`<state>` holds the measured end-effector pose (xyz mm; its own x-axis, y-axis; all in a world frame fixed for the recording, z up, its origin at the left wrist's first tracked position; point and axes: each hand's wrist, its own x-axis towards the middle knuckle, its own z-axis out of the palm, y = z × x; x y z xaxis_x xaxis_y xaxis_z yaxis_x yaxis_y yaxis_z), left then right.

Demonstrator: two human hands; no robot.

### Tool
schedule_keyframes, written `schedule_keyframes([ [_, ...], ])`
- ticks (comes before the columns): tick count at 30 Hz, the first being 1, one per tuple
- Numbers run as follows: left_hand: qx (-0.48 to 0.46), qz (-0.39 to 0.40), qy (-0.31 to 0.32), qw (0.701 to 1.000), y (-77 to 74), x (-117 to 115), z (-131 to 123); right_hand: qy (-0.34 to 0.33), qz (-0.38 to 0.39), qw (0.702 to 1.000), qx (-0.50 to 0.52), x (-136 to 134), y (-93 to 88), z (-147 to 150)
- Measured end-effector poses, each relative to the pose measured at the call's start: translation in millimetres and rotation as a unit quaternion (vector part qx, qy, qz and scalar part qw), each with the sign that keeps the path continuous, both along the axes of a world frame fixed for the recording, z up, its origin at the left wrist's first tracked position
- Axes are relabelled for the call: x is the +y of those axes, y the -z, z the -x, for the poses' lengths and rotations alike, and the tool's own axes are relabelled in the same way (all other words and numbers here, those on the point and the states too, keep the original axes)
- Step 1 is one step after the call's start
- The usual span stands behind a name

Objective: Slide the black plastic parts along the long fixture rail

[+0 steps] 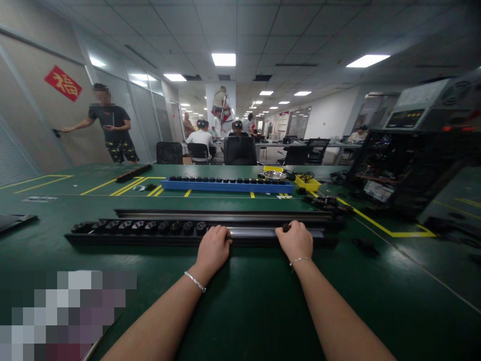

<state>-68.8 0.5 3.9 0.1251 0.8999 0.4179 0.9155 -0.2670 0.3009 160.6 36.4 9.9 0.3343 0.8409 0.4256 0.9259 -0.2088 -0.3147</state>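
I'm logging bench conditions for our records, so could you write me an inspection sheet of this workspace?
Surface: green tabletop with yellow tape lines.
Work in hand: long black rail with a row of black parts along its left stretch; a dark strip lies behind it.
Clutter: blue holder of dark parts, metal bowl, yellow tray, loose dark pieces.
Hands: left hand on the rail; right hand at it, a small black part by its fingers, grip unclear.
Cables: dark, seemingly cable-like strands at the yellow tray.
Surroundings: open computer case at right; office chairs and several people beyond.
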Motion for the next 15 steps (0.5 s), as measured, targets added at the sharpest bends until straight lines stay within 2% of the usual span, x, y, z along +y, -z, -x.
schedule_keyframes([
  [9, 0.005, -0.019, 0.000, 1.000, 2.0, 0, 0, -0.032, 0.025, 0.998, -0.039, -2, -3.8, -6],
  [15, 0.007, -0.036, 0.006, 0.999, 3.8, 1, 1, -0.061, 0.073, 0.994, -0.046, -8, -10.7, -10],
])
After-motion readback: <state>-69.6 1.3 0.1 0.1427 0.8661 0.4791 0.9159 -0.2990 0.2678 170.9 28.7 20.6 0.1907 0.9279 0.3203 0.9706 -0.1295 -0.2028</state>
